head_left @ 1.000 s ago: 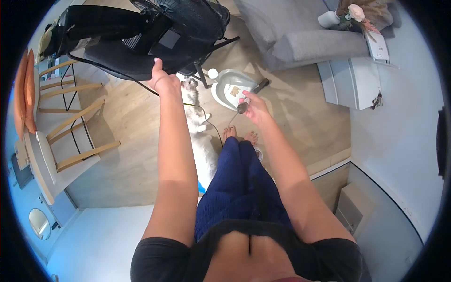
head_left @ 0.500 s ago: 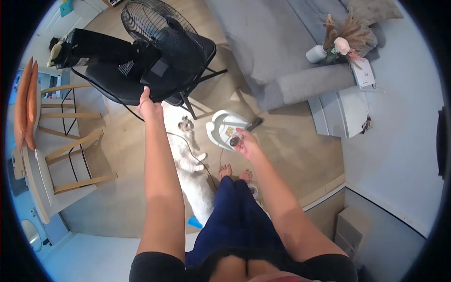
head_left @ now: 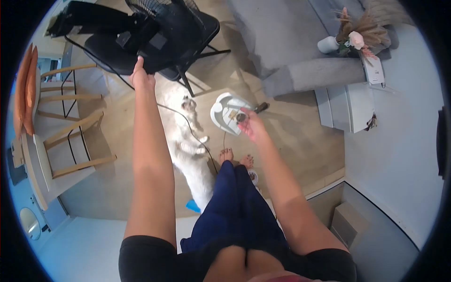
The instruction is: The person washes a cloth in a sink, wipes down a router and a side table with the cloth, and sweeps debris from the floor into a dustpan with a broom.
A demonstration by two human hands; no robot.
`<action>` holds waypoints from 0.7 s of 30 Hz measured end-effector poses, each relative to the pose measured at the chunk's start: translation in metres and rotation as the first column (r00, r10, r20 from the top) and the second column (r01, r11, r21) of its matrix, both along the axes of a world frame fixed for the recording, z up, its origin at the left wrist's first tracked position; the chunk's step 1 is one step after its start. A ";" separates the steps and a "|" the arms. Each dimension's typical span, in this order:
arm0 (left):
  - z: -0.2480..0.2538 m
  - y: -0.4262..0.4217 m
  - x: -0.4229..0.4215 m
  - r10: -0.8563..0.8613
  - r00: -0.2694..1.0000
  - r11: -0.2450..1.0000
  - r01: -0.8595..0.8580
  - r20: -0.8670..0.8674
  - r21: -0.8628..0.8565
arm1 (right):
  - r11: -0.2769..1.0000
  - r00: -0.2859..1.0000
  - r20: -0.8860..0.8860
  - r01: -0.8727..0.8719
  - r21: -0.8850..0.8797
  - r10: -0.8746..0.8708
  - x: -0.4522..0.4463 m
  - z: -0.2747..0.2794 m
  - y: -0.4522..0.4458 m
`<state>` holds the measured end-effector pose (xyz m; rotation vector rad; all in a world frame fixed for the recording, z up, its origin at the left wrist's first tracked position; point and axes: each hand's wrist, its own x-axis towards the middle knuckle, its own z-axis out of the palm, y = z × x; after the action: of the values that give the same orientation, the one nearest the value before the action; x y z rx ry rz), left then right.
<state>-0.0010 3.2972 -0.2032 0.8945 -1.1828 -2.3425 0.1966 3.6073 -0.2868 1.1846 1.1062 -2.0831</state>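
Observation:
My left hand (head_left: 142, 77) is closed at the front edge of a black chair (head_left: 105, 51), its thumb on top and its fingers hidden underneath. A black fan (head_left: 162, 21) with a wire cage lies on that chair. In my right hand (head_left: 253, 126) is a small dark object with a round end (head_left: 241, 117); its kind is unclear. Below it on the floor stands a white and grey plastic tub (head_left: 220, 110), shaped like a foot bath. A dark piece (head_left: 262, 108) sticks out past the tub's right side.
A white cat (head_left: 185, 141) lies on the floor left of my feet, and a dark cord (head_left: 192, 129) runs across it. The grey sofa (head_left: 300, 77) and a white cabinet (head_left: 343, 105) are to the right. Wooden-framed chairs (head_left: 77, 134) stand at the left.
The view has shifted, so the chair, fan, tub and cat appear higher. My left hand stays at the chair's edge. My right hand still holds the dark object over the tub.

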 end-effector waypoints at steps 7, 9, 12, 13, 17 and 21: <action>-0.043 0.072 0.109 -0.603 0.774 0.714 0.631 0.191 -0.303 | 0.994 0.990 -0.092 -0.105 0.017 0.107 0.000 0.006 0.011; -0.036 0.097 0.137 -0.788 0.472 0.324 0.864 0.396 -0.384 | 0.980 0.974 -0.110 -0.192 0.056 0.197 -0.004 0.013 0.016; -0.069 0.116 0.151 -0.775 0.518 0.151 0.708 0.362 -0.689 | 0.930 0.925 -0.147 -0.327 0.165 0.351 -0.009 0.011 0.016; -0.076 0.119 0.152 -0.775 0.515 0.151 0.715 0.368 -0.683 | 0.860 0.883 -0.136 -0.386 0.334 0.449 -0.011 0.012 0.012; -0.092 0.119 0.151 -0.723 0.507 0.115 0.759 0.470 -0.641 | 0.559 0.762 -0.002 -0.475 0.680 0.648 -0.026 -0.008 -0.008; -0.105 0.090 0.157 -0.600 0.669 0.245 0.675 0.438 -0.696 | 0.257 0.656 0.154 -0.486 0.836 0.739 -0.039 0.007 -0.033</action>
<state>0.1563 3.3871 -0.3083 0.0955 -2.7817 -1.7070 0.1575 3.5742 -0.2798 0.5284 2.4084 -1.0130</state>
